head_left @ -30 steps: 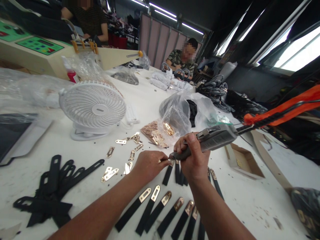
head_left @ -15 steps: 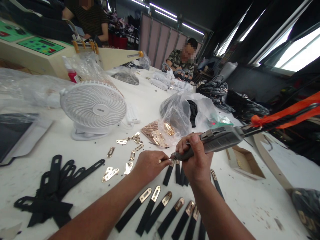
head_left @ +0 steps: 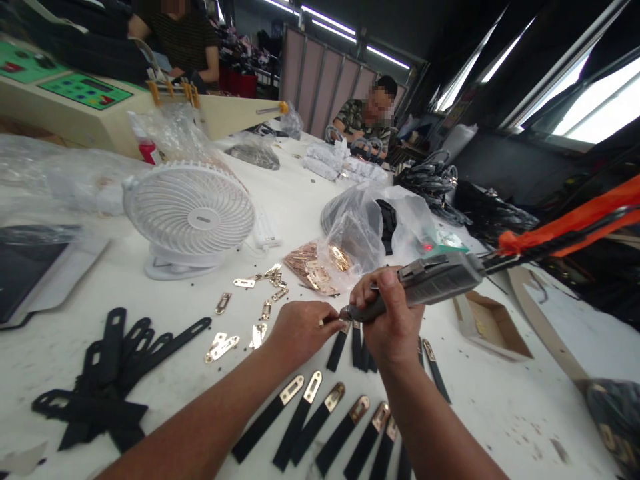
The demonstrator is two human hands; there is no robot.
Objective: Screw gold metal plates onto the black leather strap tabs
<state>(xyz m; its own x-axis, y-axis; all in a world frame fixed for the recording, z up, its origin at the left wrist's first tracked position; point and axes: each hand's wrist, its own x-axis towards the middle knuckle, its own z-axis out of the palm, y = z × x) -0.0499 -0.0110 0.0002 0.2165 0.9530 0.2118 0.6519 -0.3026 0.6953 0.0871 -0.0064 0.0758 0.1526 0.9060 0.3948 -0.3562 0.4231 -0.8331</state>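
Note:
My right hand (head_left: 393,317) is wrapped around a grey electric screwdriver (head_left: 435,283), its tip pointing left and down. The fingers of my left hand (head_left: 305,327) are pinched together right at that tip; what lies between them is too small to make out. Directly below the fingertips is the gold end of a black strap (head_left: 338,350). Beside it lie more straps, partly hidden by my right hand. Nearer to me is a row of black straps with gold metal plates (head_left: 334,397) on their ends. Loose gold plates (head_left: 223,348) are scattered left of my left hand.
A white fan (head_left: 193,217) stands at the left, with a pile of black slotted straps (head_left: 105,380) in front. Clear bags (head_left: 350,233) of gold plates lie ahead. An open cardboard box (head_left: 493,323) sits at the right. Two people (head_left: 367,123) are across the table.
Both hands and the screwdriver hold almost the same place. The view has shifted very slightly, and a little more of the straps behind my right wrist shows.

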